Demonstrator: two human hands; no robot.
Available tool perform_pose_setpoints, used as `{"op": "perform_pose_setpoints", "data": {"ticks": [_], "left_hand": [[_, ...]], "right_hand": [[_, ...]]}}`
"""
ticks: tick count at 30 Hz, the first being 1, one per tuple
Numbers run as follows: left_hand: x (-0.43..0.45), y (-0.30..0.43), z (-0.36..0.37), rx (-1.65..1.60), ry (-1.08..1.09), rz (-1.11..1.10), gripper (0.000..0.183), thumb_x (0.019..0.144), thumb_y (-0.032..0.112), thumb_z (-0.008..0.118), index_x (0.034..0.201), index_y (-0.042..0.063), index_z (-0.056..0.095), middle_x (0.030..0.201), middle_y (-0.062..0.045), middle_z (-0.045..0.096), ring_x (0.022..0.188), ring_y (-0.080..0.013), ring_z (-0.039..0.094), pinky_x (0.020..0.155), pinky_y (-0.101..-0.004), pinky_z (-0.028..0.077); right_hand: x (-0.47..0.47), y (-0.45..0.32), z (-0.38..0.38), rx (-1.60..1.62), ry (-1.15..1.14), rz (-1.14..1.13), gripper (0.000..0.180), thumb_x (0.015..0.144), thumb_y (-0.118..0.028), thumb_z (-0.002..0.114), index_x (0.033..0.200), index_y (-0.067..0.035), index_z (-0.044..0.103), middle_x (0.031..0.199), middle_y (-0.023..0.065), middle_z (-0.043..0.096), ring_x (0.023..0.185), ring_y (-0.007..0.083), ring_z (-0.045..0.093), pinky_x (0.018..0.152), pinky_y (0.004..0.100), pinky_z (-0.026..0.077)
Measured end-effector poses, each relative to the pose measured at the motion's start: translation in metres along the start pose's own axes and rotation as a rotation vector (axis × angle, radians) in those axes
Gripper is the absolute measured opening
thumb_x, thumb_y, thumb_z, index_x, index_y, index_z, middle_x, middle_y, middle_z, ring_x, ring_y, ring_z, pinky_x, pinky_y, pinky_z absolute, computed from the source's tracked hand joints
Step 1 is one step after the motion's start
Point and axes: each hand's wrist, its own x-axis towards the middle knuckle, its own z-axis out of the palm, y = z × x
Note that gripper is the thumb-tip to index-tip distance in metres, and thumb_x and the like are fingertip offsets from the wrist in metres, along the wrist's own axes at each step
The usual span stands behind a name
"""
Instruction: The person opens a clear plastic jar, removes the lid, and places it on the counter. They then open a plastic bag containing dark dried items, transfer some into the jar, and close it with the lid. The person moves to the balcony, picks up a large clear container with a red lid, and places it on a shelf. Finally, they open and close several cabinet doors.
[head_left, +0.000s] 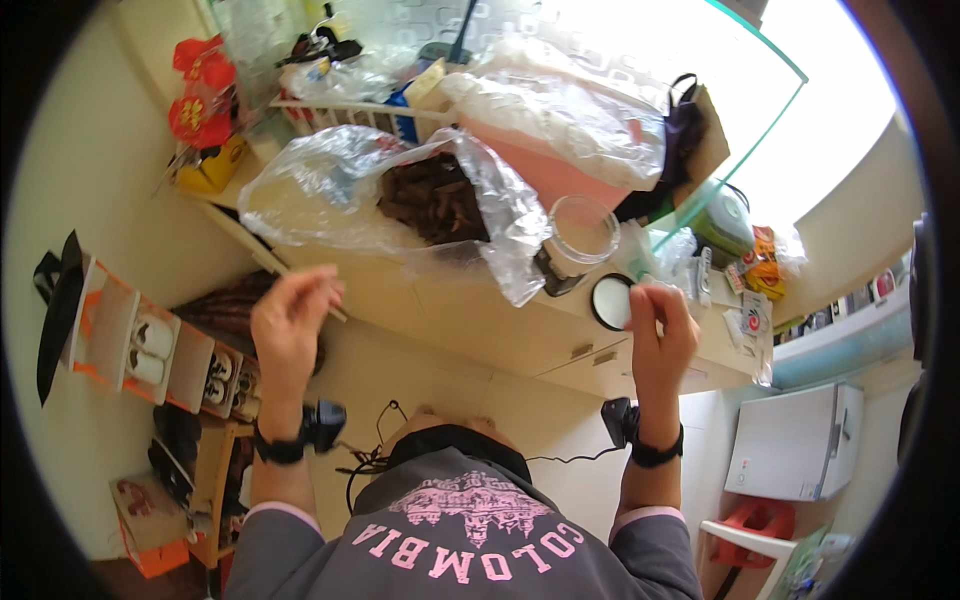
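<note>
My left hand is raised in front of the cabinet, its fingers loosely curled and slightly apart, with nothing visible in them. My right hand hovers by a round black-rimmed lid, thumb and forefinger drawn together. Whether something small is pinched there cannot be made out. Between the hands, on the cabinet top, a clear plastic bag lies spread open around dark brown dried pieces. To its right stands an uncovered clear plastic jar, apart from both hands.
Behind the bag sit a white rack and a pink bin with a plastic liner. A glass panel edge juts over the right side. Shoe shelves stand left; a white chest freezer is at right. Cables hang near my waist.
</note>
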Motion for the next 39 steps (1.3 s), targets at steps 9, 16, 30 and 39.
{"op": "perform_pose_setpoints", "data": {"ticks": [9,16,30,39], "left_hand": [[0.049,-0.044,0.042,0.867,-0.242,0.832,0.023,0.084,0.021,0.054,0.100,0.007,0.061,0.086,-0.006,0.061,0.083,-0.0247,0.059,0.092,-0.0474,0.041],[0.024,-0.069,0.036,0.698,-0.443,0.817,0.032,0.071,0.012,0.055,0.103,0.009,0.061,0.078,-0.005,0.054,0.081,-0.0200,0.056,0.088,-0.0424,0.046],[0.030,-0.099,0.031,0.507,-0.472,0.830,0.030,0.072,0.017,0.054,0.098,0.005,0.062,0.083,-0.008,0.056,0.086,-0.0234,0.056,0.087,-0.0408,0.045],[0.041,-0.099,0.030,0.488,-0.476,0.811,0.031,0.070,0.017,0.056,0.098,0.005,0.062,0.089,-0.009,0.056,0.090,-0.0245,0.056,0.088,-0.0405,0.044]], "right_hand": [[0.020,-0.088,0.123,0.229,-0.485,-0.302,0.016,0.081,-0.004,0.057,0.097,0.000,0.059,0.093,0.0177,0.062,0.079,0.0319,0.061,0.068,0.0334,0.048],[0.084,-0.026,0.207,-0.490,-0.553,0.193,0.052,0.075,-0.016,0.067,0.119,0.004,0.050,0.117,0.0258,0.052,0.112,0.0375,0.049,0.095,0.0397,0.039],[0.066,0.054,0.285,-0.942,-0.636,0.090,0.046,0.072,-0.023,0.065,0.114,-0.005,0.056,0.126,0.0265,0.043,0.107,0.0477,0.047,0.077,0.0511,0.049],[0.077,0.019,0.258,-0.727,-0.562,0.089,0.032,0.071,-0.010,0.061,0.100,0.003,0.060,0.099,0.0217,0.060,0.090,0.0365,0.060,0.079,0.0419,0.048]]}}
